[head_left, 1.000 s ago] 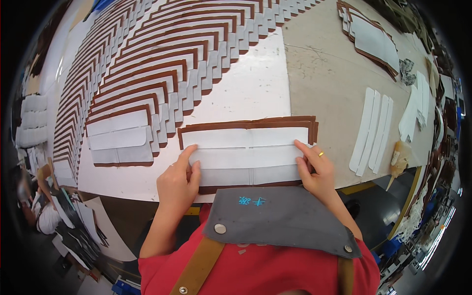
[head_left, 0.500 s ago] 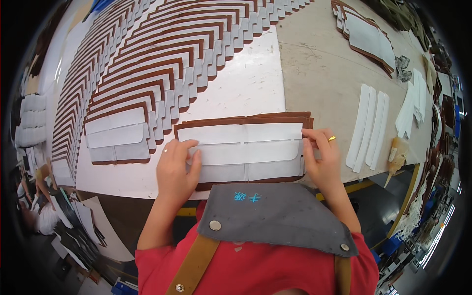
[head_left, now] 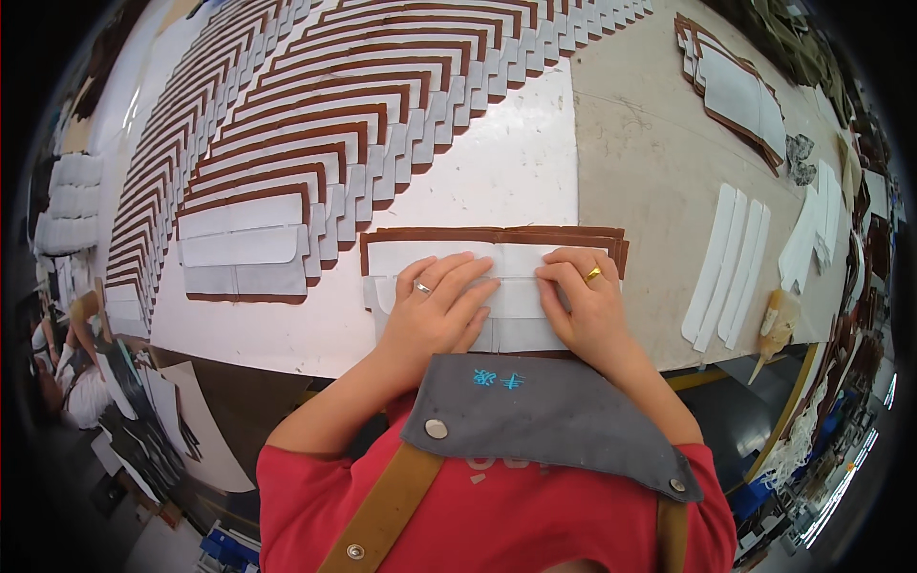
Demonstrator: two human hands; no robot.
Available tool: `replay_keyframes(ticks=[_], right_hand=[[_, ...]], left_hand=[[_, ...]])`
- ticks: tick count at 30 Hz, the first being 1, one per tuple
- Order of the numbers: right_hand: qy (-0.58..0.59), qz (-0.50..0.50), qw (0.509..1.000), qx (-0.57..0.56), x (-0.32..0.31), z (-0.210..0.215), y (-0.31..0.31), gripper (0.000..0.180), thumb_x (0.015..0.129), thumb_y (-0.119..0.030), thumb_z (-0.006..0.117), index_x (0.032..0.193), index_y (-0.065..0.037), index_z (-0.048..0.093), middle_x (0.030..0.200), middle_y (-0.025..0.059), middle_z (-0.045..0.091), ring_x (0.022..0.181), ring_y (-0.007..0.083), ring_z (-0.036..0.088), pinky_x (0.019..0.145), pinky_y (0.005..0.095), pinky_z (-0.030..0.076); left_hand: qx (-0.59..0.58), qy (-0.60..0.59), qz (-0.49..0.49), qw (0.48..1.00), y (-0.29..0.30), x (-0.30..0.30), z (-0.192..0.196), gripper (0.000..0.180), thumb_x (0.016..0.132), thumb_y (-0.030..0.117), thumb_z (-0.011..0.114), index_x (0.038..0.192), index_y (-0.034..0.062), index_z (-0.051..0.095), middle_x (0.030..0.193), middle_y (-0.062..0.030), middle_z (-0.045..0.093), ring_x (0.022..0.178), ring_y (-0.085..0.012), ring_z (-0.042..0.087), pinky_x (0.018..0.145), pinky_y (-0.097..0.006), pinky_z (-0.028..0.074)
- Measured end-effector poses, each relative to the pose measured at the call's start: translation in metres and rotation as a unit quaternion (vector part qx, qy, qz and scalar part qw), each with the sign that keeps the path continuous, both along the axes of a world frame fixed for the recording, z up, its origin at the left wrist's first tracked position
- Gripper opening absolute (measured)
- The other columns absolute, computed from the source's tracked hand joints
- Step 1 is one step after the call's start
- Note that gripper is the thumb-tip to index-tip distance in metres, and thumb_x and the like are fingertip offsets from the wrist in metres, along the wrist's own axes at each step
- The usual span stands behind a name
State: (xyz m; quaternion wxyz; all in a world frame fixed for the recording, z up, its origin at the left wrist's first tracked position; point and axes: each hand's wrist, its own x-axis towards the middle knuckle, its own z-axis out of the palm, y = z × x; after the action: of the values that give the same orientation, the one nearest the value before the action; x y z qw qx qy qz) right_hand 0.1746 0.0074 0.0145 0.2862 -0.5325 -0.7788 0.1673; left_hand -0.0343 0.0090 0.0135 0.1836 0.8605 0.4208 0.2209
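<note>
In front of me lies a small stack of brown-edged panels [head_left: 516, 256] with pale grey-white backing pieces on top, the uppermost a strip with a rounded flap line. My left hand [head_left: 441, 304] rests on the left-middle of the top panel, fingers stretched and spread over its pale strip. On the right half, my right hand [head_left: 585, 294] touches the same panel with bent fingertips, a gap showing between finger and thumb. Neither hand grips anything that I can see. The lower edge of the stack is partly hidden behind my grey apron flap [head_left: 535, 411].
Long overlapping rows of similar brown-and-white panels [head_left: 315, 143] fan across the left table. Several white strips [head_left: 731, 267] lie at right, beside a bottle [head_left: 778, 320] with yellowish contents near the table edge. Another panel pile [head_left: 735, 95] sits at the far right. A person [head_left: 81, 382] is at far left.
Both hands have moved inward from the stack's side edges onto the middle of the top panel. The whole view has shifted slightly, carrying the table rightward and down.
</note>
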Motion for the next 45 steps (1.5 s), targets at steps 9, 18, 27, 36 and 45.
replay_keyframes(ticks=[9, 18, 27, 36, 45], right_hand=[[0.025, 0.005, 0.997, -0.068, -0.006, 0.019, 0.016, 0.019, 0.075, -0.002, 0.062, 0.092, -0.004, 0.054, 0.093, 0.0084, 0.055, 0.090, 0.0261, 0.052, 0.077, 0.0364, 0.042], [0.093, 0.030, 0.988, -0.116, -0.023, 0.008, 0.038, 0.022, 0.077, 0.001, 0.060, 0.098, -0.002, 0.055, 0.090, 0.0096, 0.053, 0.086, 0.0216, 0.052, 0.076, 0.0308, 0.044], [0.108, 0.077, 0.977, -0.167, -0.020, 0.010, 0.054, 0.015, 0.079, 0.003, 0.053, 0.093, -0.003, 0.053, 0.082, 0.0095, 0.054, 0.079, 0.0253, 0.051, 0.073, 0.0355, 0.041], [0.062, 0.098, 0.993, -0.025, -0.013, 0.022, 0.040, 0.016, 0.078, 0.002, 0.055, 0.093, -0.005, 0.053, 0.085, 0.0081, 0.055, 0.081, 0.0256, 0.051, 0.078, 0.0356, 0.038], [0.103, 0.044, 0.982, -0.152, 0.032, 0.030, 0.030, 0.012, 0.076, -0.009, 0.064, 0.086, -0.005, 0.058, 0.083, 0.0080, 0.058, 0.082, 0.0259, 0.054, 0.082, 0.0366, 0.037]], left_hand=[[0.066, 0.032, -0.033, 0.997, 0.000, 0.007, -0.004, 0.031, 0.070, 0.010, 0.058, 0.100, 0.0020, 0.060, 0.117, -0.0084, 0.055, 0.109, -0.0194, 0.051, 0.096, -0.036, 0.034], [0.053, 0.022, -0.025, 0.998, -0.001, 0.008, -0.005, 0.034, 0.069, 0.010, 0.057, 0.102, 0.0027, 0.058, 0.117, -0.0062, 0.053, 0.099, -0.0175, 0.051, 0.086, -0.035, 0.036], [-0.013, -0.065, 0.007, 0.998, 0.008, 0.002, -0.003, 0.038, 0.073, 0.003, 0.058, 0.111, 0.0075, 0.055, 0.118, -0.0067, 0.053, 0.104, -0.0228, 0.049, 0.091, -0.039, 0.032], [-0.068, -0.010, 0.025, 0.997, 0.047, -0.008, 0.022, 0.019, 0.079, 0.008, 0.058, 0.098, 0.0073, 0.057, 0.096, -0.0064, 0.055, 0.094, -0.0229, 0.048, 0.086, -0.037, 0.030], [-0.036, -0.030, 0.005, 0.999, 0.057, 0.010, 0.039, 0.009, 0.079, 0.009, 0.061, 0.086, 0.0080, 0.057, 0.077, -0.0042, 0.058, 0.076, -0.0213, 0.052, 0.084, -0.035, 0.030]])
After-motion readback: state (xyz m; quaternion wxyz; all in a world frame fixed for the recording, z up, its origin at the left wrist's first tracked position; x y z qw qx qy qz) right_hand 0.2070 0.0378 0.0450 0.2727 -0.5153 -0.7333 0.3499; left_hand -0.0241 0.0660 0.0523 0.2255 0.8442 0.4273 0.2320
